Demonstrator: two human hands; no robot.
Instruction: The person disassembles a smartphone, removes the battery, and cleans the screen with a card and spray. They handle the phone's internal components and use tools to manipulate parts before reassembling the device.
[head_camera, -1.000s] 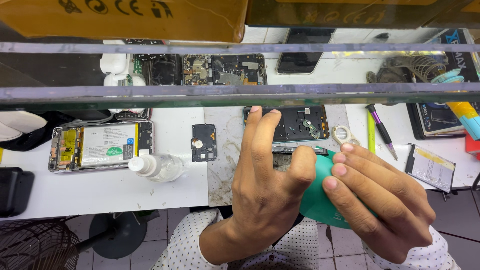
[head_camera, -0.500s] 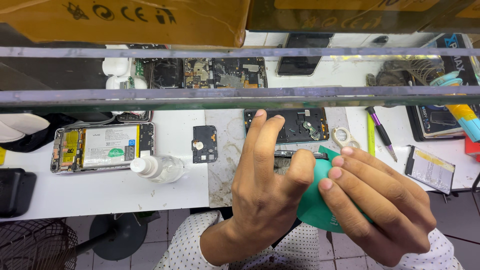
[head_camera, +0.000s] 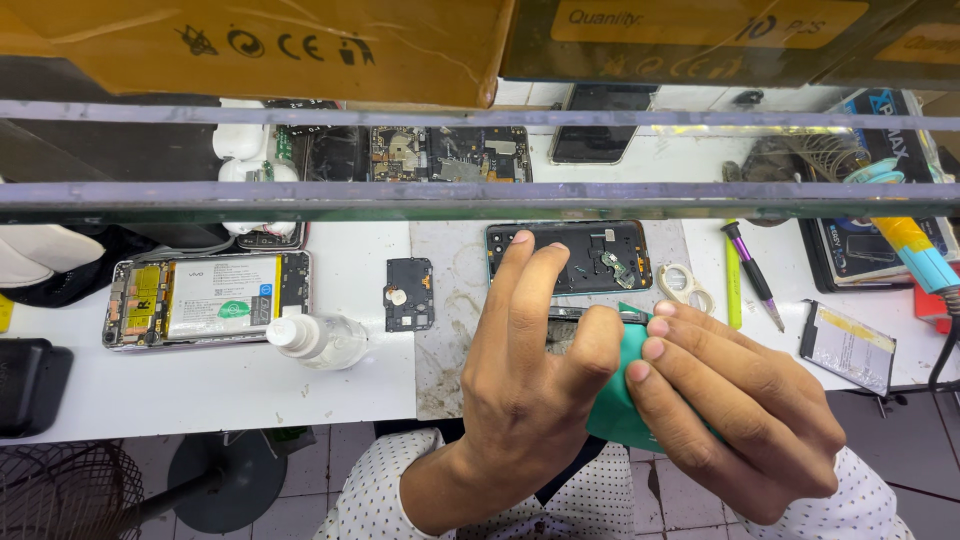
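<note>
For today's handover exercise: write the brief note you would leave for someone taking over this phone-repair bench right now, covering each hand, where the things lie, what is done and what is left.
Left hand: thumb and fingers pressed on the teal phone back cover, held above the bench edge.
Right hand: fingers wrapped over the same cover from the other side.
On the bench: opened phone just beyond the hands; second opened phone with its battery showing to the left; small black plate; clear bottle on its side; pen-shaped tools to the right.
Done: both phones lie open.
Left: the cover is not fitted on any phone.

A teal-green phone back cover (head_camera: 622, 400) is held tilted between both hands, largely hidden by fingers.
</note>
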